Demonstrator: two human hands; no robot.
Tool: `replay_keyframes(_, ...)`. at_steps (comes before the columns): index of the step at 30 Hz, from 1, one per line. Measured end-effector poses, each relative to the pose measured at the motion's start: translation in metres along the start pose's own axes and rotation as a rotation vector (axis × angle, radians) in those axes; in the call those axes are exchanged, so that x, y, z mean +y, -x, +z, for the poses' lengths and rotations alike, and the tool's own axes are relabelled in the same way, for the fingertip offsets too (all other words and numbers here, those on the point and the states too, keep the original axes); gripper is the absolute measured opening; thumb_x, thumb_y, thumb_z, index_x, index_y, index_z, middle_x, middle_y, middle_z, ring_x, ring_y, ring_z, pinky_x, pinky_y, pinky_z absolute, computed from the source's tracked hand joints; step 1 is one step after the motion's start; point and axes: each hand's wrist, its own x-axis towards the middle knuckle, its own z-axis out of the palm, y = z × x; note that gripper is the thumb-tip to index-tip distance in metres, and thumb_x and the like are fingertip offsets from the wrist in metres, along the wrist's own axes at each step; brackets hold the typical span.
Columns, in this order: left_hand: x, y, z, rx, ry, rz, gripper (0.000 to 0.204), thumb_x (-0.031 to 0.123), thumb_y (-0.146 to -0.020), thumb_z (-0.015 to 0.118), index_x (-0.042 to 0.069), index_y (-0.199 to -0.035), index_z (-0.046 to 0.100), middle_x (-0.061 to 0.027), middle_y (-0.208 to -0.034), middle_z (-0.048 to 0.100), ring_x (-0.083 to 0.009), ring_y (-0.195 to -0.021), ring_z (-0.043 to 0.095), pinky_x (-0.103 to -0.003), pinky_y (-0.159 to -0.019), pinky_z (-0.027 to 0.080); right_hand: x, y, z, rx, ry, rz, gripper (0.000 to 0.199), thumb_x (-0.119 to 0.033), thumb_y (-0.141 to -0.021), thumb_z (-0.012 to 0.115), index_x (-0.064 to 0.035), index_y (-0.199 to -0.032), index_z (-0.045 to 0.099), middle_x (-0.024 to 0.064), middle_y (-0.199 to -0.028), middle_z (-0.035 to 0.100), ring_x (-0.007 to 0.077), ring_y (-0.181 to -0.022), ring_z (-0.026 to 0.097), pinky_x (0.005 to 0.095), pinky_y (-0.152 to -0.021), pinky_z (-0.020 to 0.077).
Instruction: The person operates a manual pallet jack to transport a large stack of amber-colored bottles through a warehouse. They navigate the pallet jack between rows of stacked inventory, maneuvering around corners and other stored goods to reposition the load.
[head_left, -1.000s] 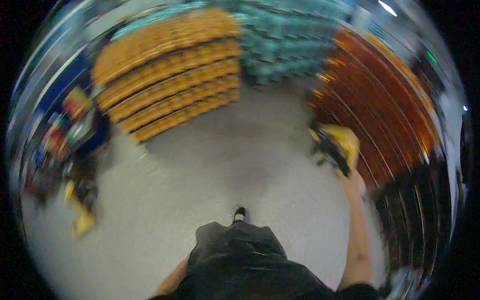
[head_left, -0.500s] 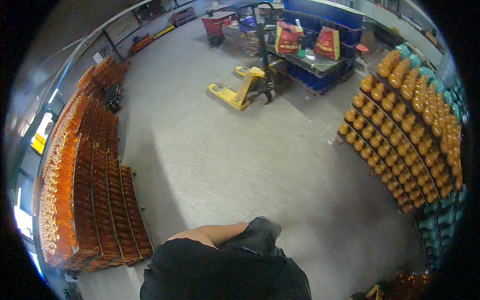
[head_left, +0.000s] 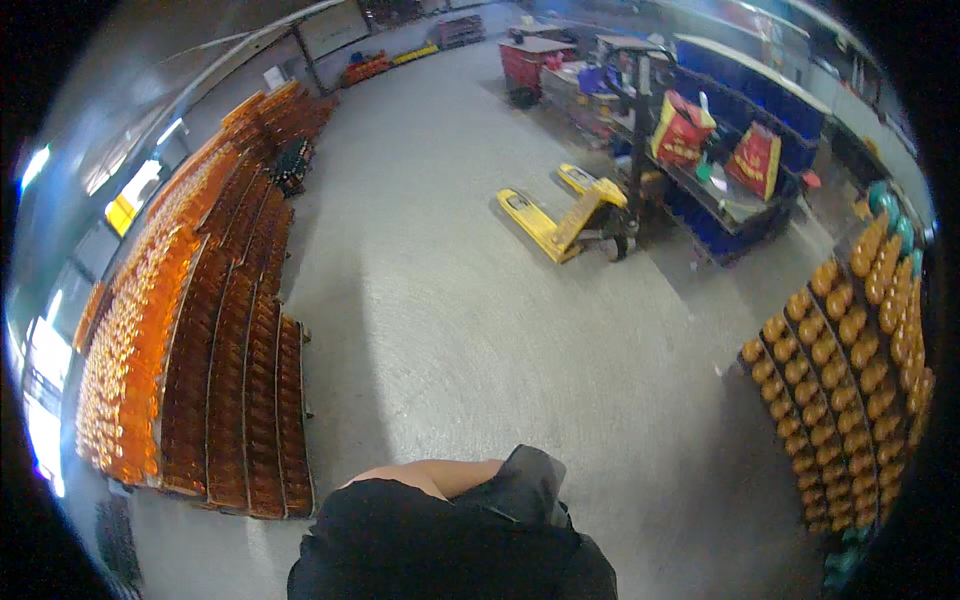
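A bare forearm (head_left: 430, 477), apparently my left, comes out of a black short sleeve and lies across the front of my body. Its far end disappears behind dark grey cloth or a glove (head_left: 532, 482), so I cannot make out the hand or its fingers. Below spreads my black shirt (head_left: 440, 550). My right hand does not show. Nearest on the left stands a tall layered stack of shiny orange glass-like pieces (head_left: 235, 400). Tiers of rounded amber pieces (head_left: 835, 400) rise on the right, with some teal ones (head_left: 890, 205) beyond them.
Ahead, a yellow pallet jack (head_left: 560, 235) stands on the grey floor (head_left: 460, 330). Beside it, blue crates (head_left: 700, 225) and a dark ledge hold two red and yellow bags (head_left: 683, 130). Farther back are a red cart (head_left: 525, 65) and low orange items (head_left: 365, 70) along the wall.
My view has turned to the left. The pallet jack, crates and amber tiers now sit farther right and lower in the picture. The forearm stays across my body.
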Motion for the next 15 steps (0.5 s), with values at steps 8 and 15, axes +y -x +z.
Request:
replay_keyframes(8, -0.044, 0.038, 0.017, 0.107, 0.058, 0.106, 0.037, 0.032, -0.082, 0.057, 0.002, -0.101, 0.065, -0.0203, -0.098, 0.065, -0.0313, -0.09, 0.063, -0.044, -0.077, 0.048, -0.119, 0.09, 0.025, -0.011, -0.105, -0.394, 0.052, -0.044, -0.083, 0.062, 0.0001, -0.112, 0.059, 0.0165, -0.104, 0.063, 0.0293, -0.091, 0.061, 0.0384, -0.078, 0.05)
replay_keyframes(15, -0.121, 0.087, 0.039, 0.084, 0.071, 0.081, 0.036, 0.032, -0.082, 0.057, 0.002, -0.101, 0.065, -0.0202, -0.098, 0.065, -0.031, -0.089, 0.063, -0.044, -0.077, 0.048, -0.174, 0.169, 0.046, -0.04, -0.16, -0.538, 0.052, -0.043, -0.083, 0.062, 0.0007, -0.111, 0.059, 0.0172, -0.102, 0.063, 0.0302, -0.09, 0.061, 0.0388, -0.077, 0.0497)
